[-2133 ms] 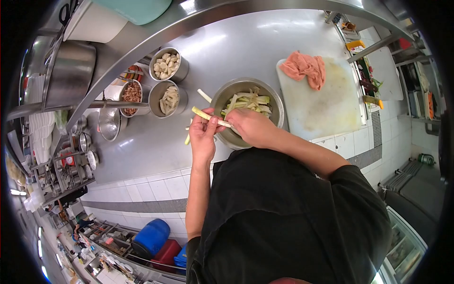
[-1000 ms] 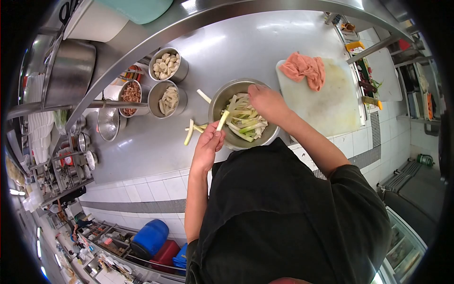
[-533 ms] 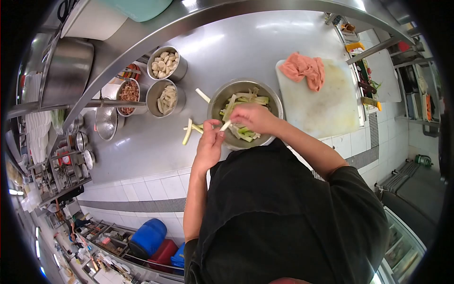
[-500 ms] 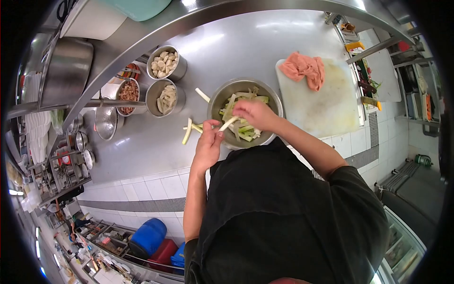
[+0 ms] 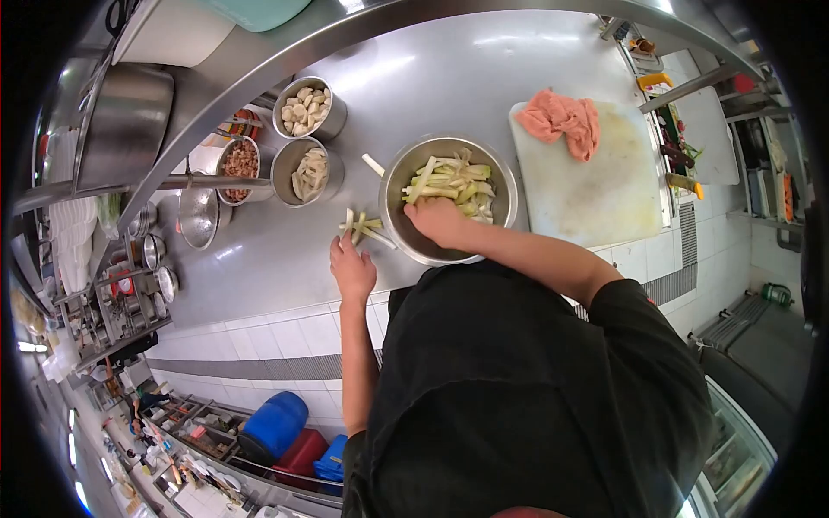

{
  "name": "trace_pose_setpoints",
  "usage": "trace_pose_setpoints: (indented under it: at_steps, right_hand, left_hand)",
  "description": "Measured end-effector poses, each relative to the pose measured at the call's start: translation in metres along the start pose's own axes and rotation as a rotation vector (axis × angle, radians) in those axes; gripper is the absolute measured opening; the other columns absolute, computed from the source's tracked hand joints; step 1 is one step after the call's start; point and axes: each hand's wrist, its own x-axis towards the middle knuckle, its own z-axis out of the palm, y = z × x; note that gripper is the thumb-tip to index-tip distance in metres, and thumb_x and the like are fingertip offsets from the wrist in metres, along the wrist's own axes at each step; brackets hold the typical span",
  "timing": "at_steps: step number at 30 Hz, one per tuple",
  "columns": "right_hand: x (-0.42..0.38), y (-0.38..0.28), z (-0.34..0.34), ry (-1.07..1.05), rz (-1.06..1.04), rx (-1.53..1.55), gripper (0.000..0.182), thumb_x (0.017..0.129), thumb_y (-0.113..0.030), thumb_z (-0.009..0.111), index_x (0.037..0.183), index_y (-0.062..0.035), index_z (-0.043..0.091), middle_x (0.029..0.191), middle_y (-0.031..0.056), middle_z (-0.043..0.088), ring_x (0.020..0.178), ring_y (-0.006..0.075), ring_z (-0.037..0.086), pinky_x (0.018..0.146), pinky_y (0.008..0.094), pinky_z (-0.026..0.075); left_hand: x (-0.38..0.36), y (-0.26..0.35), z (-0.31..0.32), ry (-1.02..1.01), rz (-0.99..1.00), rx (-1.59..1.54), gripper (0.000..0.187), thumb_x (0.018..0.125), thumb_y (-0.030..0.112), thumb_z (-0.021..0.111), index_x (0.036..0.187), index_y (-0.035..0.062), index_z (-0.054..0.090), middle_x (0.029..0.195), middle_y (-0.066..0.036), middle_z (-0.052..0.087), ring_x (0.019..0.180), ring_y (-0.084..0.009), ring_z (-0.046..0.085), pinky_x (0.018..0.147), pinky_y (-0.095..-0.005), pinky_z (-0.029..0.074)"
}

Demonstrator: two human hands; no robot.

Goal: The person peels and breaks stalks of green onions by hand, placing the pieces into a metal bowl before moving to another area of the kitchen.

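A steel bowl (image 5: pixel 508 173) holds many pale green-white scallion stalks (image 5: pixel 458 177). My right hand (image 5: pixel 439 221) reaches into its near left side, fingers curled down at the end of a long stalk that leans on the heap. Those fingertips are partly hidden. To the left of the bowl, my left hand (image 5: pixel 352 272) stretches its fingers toward a small pile of scallion pieces (image 5: pixel 363 228) on the steel counter. Its fingertips touch or almost touch the pile, with the thumb apart. Another white stalk (image 5: pixel 372 164) lies against the bowl's upper left side.
A white cutting board (image 5: pixel 596 203) with a pink cloth (image 5: pixel 561 123) lies to the right. On the left stand steel pots of pale cloves (image 5: pixel 306 110), white strips (image 5: pixel 309 174) and diced meat (image 5: pixel 239 161), beside a metal strainer (image 5: pixel 198 220). A shelf rail (image 5: pixel 216 182) crosses above.
My hands have separated from the stalk they held together over the bowl. The left moved down-left to the counter pile, where the pieces lie differently. The right went lower into the bowl.
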Motion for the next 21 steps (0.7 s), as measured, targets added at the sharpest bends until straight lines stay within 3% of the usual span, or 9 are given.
trace_pose_setpoints:
  at_steps: [1,3,5,7,10,15,17,18,21]
  right_hand:
    - [0.004,0.007,-0.003,0.006,0.005,0.001,0.038,0.077,-0.011,0.073,0.111,-0.0043,0.058,0.098,0.0171,0.07,0.09,0.033,0.071,0.075,0.0466,0.056]
    - [0.005,0.025,-0.046,-0.149,0.105,0.467,0.038,0.08,-0.004,0.066,0.117,-0.0056,0.057,0.105,0.0148,0.07,0.097,0.0357,0.069,0.079,0.0483,0.053]
    - [0.005,0.046,-0.06,-0.157,0.152,0.556,0.041,0.084,-0.006,0.065,0.124,-0.007,0.057,0.105,0.0123,0.07,0.096,0.0331,0.07,0.083,0.0461,0.053]
    - [-0.001,0.061,-0.07,0.139,0.099,0.908,0.039,0.091,-0.012,0.069,0.128,-0.0073,0.058,0.101,0.0082,0.069,0.095,0.0258,0.069,0.086,0.0406,0.052]
    - [-0.01,0.063,-0.101,0.096,0.143,1.263,0.034,0.096,-0.018,0.07,0.127,-0.0068,0.06,0.099,0.0033,0.068,0.096,0.0173,0.065,0.089,0.0351,0.05]
    - [-0.024,0.076,-0.123,0.337,0.104,1.125,0.016,0.1,-0.013,0.067,0.111,-0.0033,0.062,0.1,0.0036,0.069,0.096,0.0118,0.065,0.086,0.0291,0.051]
    - [-0.031,0.082,-0.123,0.384,0.202,1.182,0.013,0.1,-0.011,0.066,0.108,-0.0025,0.061,0.096,0.0043,0.071,0.09,0.0118,0.067,0.081,0.0274,0.052]
    - [-0.036,0.084,-0.12,0.388,0.211,1.19,0.013,0.1,-0.011,0.066,0.108,-0.0025,0.061,0.096,0.0043,0.071,0.09,0.0118,0.067,0.081,0.0274,0.052]
    - [-0.041,0.092,-0.11,0.465,0.312,1.28,0.012,0.101,-0.01,0.065,0.108,-0.002,0.061,0.092,0.0048,0.071,0.085,0.0115,0.067,0.077,0.026,0.052]
  left_hand:
    - [0.001,0.004,-0.005,0.001,0.007,0.003,0.052,0.092,0.004,0.064,0.141,0.0003,0.048,0.137,-0.027,0.054,0.13,-0.0434,0.05,0.11,-0.0505,0.041]
    - [0.001,0.022,-0.02,0.046,0.155,-0.351,0.051,0.092,0.003,0.063,0.14,-0.0009,0.049,0.134,-0.024,0.057,0.128,-0.0422,0.053,0.109,-0.0483,0.042]
    - [0.003,0.046,-0.03,0.075,0.161,-0.416,0.047,0.094,0.004,0.062,0.139,-0.0021,0.05,0.129,-0.023,0.061,0.124,-0.0415,0.057,0.108,-0.0464,0.044]
    - [0.009,0.069,-0.032,-0.119,0.153,-0.715,0.043,0.099,0.009,0.059,0.139,-0.0022,0.05,0.129,-0.025,0.062,0.121,-0.0423,0.059,0.104,-0.0447,0.046]
    - [0.025,0.115,-0.025,-0.128,0.371,-0.739,0.04,0.103,0.016,0.056,0.138,-0.0019,0.049,0.123,-0.025,0.066,0.113,-0.0429,0.064,0.096,-0.0456,0.05]
    - [0.042,0.151,-0.028,-0.26,0.34,-0.651,0.032,0.107,0.024,0.051,0.129,0.0007,0.056,0.099,-0.025,0.071,0.094,-0.0431,0.07,0.082,-0.0504,0.051]
    - [0.051,0.143,-0.029,-0.411,0.051,-0.728,0.029,0.108,0.025,0.048,0.115,0.0013,0.063,0.098,-0.025,0.07,0.091,-0.0426,0.069,0.078,-0.0494,0.052]
    - [0.054,0.139,-0.031,-0.332,0.08,-0.603,0.03,0.108,0.024,0.048,0.107,0.0017,0.067,0.095,-0.021,0.071,0.086,-0.0392,0.07,0.074,-0.0473,0.053]
    - [0.054,0.134,-0.032,-0.154,0.287,-0.555,0.025,0.106,0.023,0.051,0.111,0.0039,0.066,0.096,-0.02,0.071,0.086,-0.04,0.069,0.075,-0.0476,0.054]
